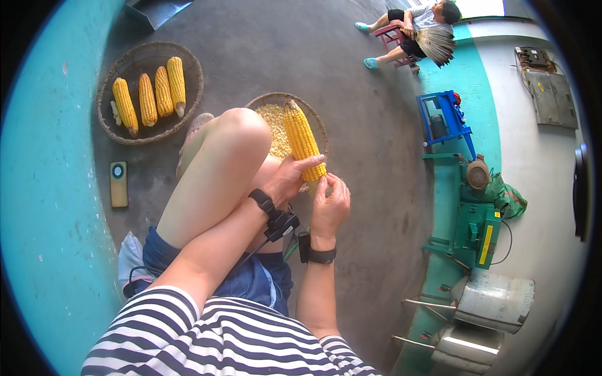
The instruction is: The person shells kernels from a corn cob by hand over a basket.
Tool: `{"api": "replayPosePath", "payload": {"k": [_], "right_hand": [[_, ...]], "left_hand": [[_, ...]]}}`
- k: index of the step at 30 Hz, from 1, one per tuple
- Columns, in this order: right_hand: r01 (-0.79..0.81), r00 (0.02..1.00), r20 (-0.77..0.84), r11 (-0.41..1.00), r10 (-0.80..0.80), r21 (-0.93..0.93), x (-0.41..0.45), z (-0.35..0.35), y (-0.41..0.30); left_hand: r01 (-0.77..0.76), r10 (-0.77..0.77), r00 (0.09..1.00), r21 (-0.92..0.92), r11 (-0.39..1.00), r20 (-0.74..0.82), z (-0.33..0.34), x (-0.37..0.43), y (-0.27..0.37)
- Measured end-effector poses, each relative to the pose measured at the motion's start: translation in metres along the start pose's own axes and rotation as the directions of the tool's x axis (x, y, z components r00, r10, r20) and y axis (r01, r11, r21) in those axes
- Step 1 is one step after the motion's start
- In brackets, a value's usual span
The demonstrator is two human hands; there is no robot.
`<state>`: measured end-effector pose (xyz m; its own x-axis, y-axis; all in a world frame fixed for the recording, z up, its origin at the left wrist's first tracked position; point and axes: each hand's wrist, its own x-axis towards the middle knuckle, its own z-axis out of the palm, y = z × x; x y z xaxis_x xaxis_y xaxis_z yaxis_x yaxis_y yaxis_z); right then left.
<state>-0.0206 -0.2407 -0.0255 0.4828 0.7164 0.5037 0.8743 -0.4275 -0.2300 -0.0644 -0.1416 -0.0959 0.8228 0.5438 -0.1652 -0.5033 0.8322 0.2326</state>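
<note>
My left hand [289,176] grips a cob of yellow dried corn [302,141] near its lower end, thumb laid across the kernels. The cob points up and away from me, most of its kernel rows in place. At its near end, the fingertips of my right hand [331,202] pinch together against the last kernels; whether a loose kernel is between them is hidden. Beneath the cob lies a round woven basket [321,120] with a layer of loose corn kernels [273,123] in it. My raised knee covers the basket's left side.
Another round woven basket [104,105] at the left holds several corn cobs [147,101]. A phone-like device [119,184] lies on the floor below it. A seated person with a feather fan [435,44] is at the upper right. Green machinery [470,230] and metal drums [494,301] line the right wall.
</note>
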Motion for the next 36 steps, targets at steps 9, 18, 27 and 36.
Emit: {"api": "replayPosePath", "payload": {"k": [9, 18, 27, 36], "right_hand": [[-0.034, 0.998, 0.059, 0.998, 0.037, -0.053, 0.008, 0.001, -0.012], [-0.011, 0.998, 0.064, 0.995, 0.018, -0.095, 0.012, 0.014, -0.002], [-0.433, 0.895, 0.154, 0.737, 0.418, 0.519, 0.036, 0.019, 0.038], [-0.608, 0.776, 0.496, 0.672, 0.39, 0.423, 0.065, 0.0, 0.055]], "left_hand": [[-0.032, 0.031, 0.998, -0.03, 0.999, -0.056, 0.002, -0.001, 0.005], [-0.106, 0.106, 0.99, 0.004, 0.994, -0.093, 0.003, -0.002, 0.005], [0.001, -0.018, 0.997, -0.234, 0.972, -0.069, 0.0, 0.002, 0.008], [0.026, -0.026, 1.0, -0.189, 0.982, 0.002, 0.0, 0.001, 0.011]]}}
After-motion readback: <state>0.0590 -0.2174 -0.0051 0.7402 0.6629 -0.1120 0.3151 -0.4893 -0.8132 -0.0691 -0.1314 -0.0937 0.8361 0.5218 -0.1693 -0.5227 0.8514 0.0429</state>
